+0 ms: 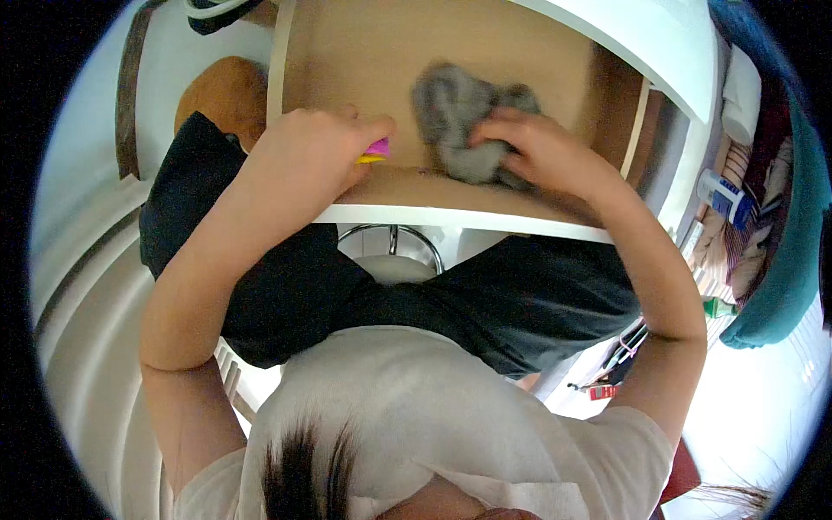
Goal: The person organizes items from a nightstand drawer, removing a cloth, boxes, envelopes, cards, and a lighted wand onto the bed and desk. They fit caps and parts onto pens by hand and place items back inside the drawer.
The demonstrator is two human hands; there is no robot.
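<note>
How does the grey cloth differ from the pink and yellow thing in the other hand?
Colour: the grey cloth is muted; the pink and yellow thing is bright.
Visible size: the cloth spreads bunched beyond the right hand; the pink and yellow thing shows only a small patch by the left hand.
Both are at the open drawer.

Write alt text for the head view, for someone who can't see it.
The right hand grips a crumpled grey cloth inside an open drawer. The left hand holds a mostly hidden pink-and-yellow item over it.
</note>
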